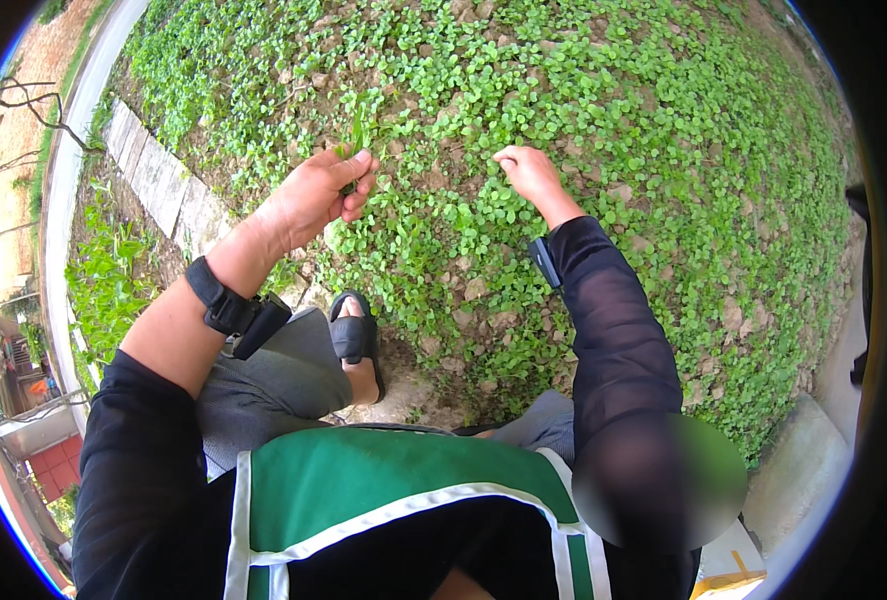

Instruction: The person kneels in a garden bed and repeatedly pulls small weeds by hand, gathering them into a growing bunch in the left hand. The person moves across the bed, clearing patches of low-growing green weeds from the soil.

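Note:
My left hand is closed around a small bunch of green leaves, whose narrow blades stick up past the thumb and forefinger. To the right, my right hand hangs over the bed with thumb and fingertips pinched together; whether something small is between them cannot be told. Beneath both hands spread low, round-leaved green seedlings, growing thickly in cloddy brown soil. Black straps with devices sit around both wrists.
A foot in a black sandal rests at the bed's near edge. Weathered boards lie at the left, with a pale concrete kerb and bare branches beyond. A concrete slab is at the lower right.

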A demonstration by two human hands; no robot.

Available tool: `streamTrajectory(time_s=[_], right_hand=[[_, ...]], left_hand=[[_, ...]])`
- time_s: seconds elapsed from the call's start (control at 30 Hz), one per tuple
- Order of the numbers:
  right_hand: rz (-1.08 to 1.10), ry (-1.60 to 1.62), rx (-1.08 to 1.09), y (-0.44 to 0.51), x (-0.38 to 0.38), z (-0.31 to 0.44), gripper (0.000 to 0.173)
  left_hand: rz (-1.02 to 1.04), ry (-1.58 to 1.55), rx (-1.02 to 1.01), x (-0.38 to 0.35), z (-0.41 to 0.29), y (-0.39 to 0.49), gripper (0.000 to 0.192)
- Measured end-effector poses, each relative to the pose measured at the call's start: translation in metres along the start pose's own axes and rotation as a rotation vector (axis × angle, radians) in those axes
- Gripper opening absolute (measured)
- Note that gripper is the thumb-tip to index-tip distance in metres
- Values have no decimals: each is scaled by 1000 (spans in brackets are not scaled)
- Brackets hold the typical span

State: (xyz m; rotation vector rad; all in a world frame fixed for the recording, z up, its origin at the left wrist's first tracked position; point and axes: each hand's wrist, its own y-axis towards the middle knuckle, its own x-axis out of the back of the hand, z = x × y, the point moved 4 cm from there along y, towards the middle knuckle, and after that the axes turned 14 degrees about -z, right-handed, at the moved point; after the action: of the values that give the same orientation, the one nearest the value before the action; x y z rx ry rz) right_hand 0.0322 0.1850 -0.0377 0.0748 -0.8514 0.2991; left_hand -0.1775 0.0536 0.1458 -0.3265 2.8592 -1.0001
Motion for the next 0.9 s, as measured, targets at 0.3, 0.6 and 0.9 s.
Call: streamTrajectory(time_s=[0.3, 0.6, 0.9], right_hand=[[94, -420, 175, -11, -4, 3, 25], [80, -685, 254, -12, -20, 5, 17], [55, -561, 244, -19, -17, 0, 14]], left_hand=[[16, 14, -2, 8, 0, -5, 19], [-24, -1, 6, 14, 0, -11, 19], [13, 2, -21, 13, -1, -10, 20]])
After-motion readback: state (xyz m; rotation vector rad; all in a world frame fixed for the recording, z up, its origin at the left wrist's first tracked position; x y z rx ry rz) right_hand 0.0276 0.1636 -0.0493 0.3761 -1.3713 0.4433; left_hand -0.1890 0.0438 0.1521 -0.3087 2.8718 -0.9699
